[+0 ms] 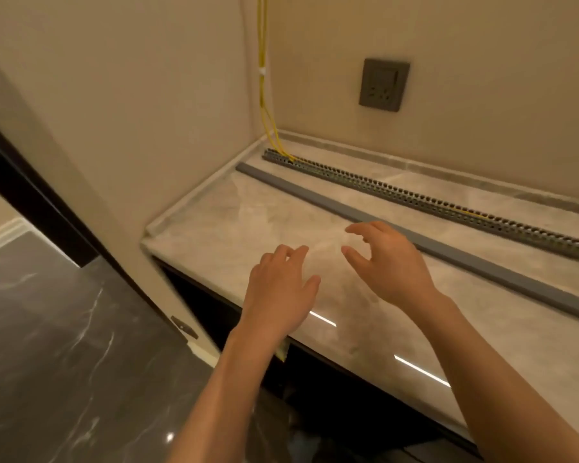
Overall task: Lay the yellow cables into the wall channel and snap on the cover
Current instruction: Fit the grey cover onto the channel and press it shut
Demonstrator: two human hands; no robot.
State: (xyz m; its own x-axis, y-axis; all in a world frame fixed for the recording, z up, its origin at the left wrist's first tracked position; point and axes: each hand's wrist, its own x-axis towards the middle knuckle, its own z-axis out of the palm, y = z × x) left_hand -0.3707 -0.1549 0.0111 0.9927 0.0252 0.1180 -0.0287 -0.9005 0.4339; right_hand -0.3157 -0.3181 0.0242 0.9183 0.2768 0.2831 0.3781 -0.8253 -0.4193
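Thin yellow cables (263, 95) hang down the wall corner and run into a grey slotted channel (415, 197) lying along the back of the marble counter. A long flat grey cover strip (315, 195) lies on the counter in front of the channel, parallel to it. My left hand (279, 285) hovers over the counter's front part, fingers relaxed, holding nothing. My right hand (388, 262) is just in front of the cover strip, fingers loosely curved, thumb apart, empty. Neither hand touches the cover or the channel.
The marble counter (234, 215) fits into a beige wall corner with a raised edge at the left and back. A dark wall socket (384, 84) sits above the channel. Below left lies a dark glossy floor (64, 362) and a dark doorway.
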